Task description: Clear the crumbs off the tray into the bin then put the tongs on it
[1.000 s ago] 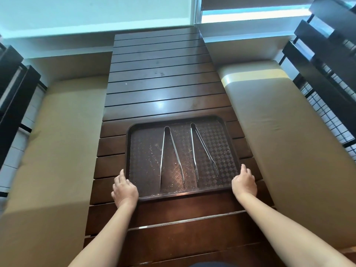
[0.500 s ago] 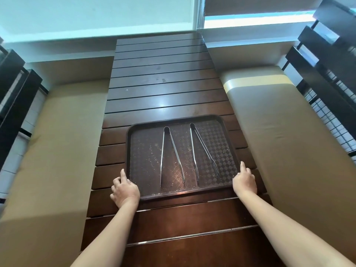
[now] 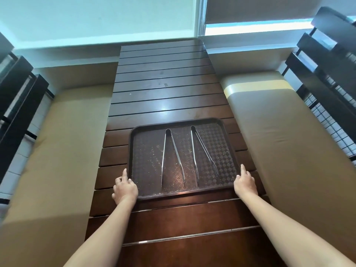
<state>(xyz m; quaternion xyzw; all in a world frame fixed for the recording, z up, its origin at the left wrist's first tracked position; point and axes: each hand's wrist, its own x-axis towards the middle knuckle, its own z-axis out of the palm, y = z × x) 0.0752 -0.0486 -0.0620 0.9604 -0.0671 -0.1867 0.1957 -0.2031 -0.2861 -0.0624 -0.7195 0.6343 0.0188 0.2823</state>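
The tray (image 3: 229,151) is dark brown with a raised rim, rounded corners and a checkered floor, and it lies flat on the slatted wooden table (image 3: 165,89), toward the near end. Pale crumbs (image 3: 154,151) are scattered over the tray's left and middle floor, thickest toward its near edge. Two metal tongs lie on the tray, hinge ends at its far side and arms splayed toward its near side: the left tongs (image 3: 172,151) with plain tips, the right tongs (image 3: 202,151) with forked tips.

The left hand (image 3: 125,188) is at the tray's near-left corner, index finger stretched along the left rim and the other fingers curled — whether they hook under the edge I cannot tell. The right hand (image 3: 245,182) is at the near-right corner, index finger straight along the right rim; its other fingers are hidden. Compared with a second ago, both hands have closed in against the tray's edges, while the tray and both tongs lie where they were.

Beyond the tray's far rim the table runs on bare to the window (image 3: 250,27). Left and right of the tray only narrow strips of table remain, then a tan cushioned bench (image 3: 63,141) on each side.
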